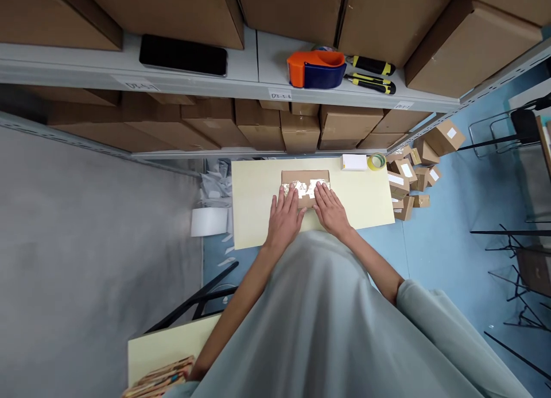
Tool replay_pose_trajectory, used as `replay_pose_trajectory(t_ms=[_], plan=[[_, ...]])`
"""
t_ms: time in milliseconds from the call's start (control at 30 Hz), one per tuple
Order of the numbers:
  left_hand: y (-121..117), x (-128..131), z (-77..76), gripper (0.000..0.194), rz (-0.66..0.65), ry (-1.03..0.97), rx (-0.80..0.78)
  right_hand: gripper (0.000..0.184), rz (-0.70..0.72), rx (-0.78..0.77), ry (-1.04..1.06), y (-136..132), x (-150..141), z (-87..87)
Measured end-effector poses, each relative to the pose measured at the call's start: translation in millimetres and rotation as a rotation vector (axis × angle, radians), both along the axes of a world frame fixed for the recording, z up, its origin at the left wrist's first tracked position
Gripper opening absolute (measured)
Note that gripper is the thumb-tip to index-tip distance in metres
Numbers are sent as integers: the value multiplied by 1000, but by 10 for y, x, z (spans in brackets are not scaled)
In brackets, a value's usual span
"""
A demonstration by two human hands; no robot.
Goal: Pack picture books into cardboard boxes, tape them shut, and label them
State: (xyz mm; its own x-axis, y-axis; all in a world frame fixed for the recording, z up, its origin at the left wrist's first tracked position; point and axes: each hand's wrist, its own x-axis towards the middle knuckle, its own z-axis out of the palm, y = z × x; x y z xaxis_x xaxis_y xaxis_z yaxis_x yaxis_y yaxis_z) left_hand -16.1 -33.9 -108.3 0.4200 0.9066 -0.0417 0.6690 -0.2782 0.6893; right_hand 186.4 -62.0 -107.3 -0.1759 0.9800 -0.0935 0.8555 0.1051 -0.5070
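A small cardboard box (305, 176) lies on the pale yellow table (258, 206), with torn white label remnants across its top. My left hand (286, 215) rests flat on the box's left part, fingers stretched out. On the right part of the box lies my right hand (330, 210), its fingers also straight and side by side. Neither hand grips anything. Behind the box, toward the table's far right, are a small white box (353, 162) and a roll of yellowish tape (376, 161).
Above the table, a shelf (267, 89) bears large cartons, a black phone (183, 55), an orange and blue tape dispenser (316, 69) and two yellow-black cutters (371, 84). Several small parcels (400, 183) are heaped on the floor at right. A white roll (209, 222) stands left of the table.
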Motion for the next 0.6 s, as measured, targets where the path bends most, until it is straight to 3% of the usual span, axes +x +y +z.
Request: replay_pose_trajectory(t_ms=[167,300,467,600], plan=[[-34,-6,-32,75,-14,-45,-31,67,-6,7,-46,-26,-30,7],[-111,-79,-169,80,128,-248,-89,73,3,21,-63,-90,10,13],[-224,-229,-615,86,436,-395,-412,75,-113,62,-10,-349,227,-1],[-188,-276,-998,87,484,-352,-602,80,-302,100,101,-590,468,-17]])
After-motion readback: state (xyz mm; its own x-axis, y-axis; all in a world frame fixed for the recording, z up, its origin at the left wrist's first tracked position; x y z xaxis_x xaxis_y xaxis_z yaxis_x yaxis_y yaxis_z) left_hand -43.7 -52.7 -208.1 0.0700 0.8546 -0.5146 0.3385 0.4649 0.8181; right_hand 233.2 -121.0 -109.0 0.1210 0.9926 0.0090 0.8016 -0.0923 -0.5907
